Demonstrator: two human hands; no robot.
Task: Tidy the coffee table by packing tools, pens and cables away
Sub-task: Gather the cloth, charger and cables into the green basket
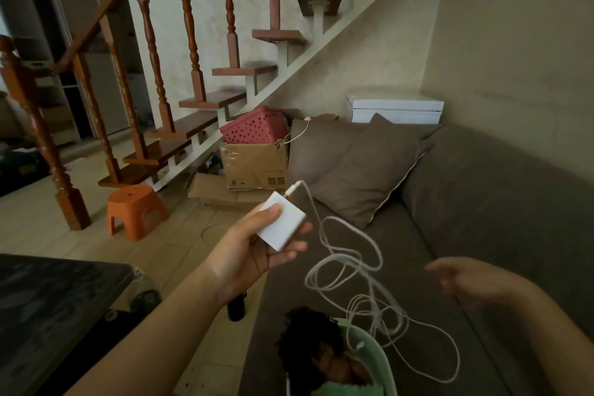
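My left hand (257, 244) holds a white charger block (284, 223) out over the sofa's front edge, thumb on top. A white cable (360, 270) is plugged into the block's far end and hangs down in loose tangled loops onto the grey sofa (466, 209). My right hand (463, 280) hovers blurred to the right of the loops, fingers apart, holding nothing. A green basket (382, 360) sits at the bottom centre with a dark curly thing in it, and one cable end rests on its rim.
The dark coffee table (48, 305) fills the lower left. A black bottle (236, 309) stands on the floor beside the sofa. An orange stool (135, 209), a cardboard box (257, 164) with a pink basket (254, 125) on it, and a wooden staircase (193, 100) lie beyond. Brown cushions (360, 164) lean on the sofa.
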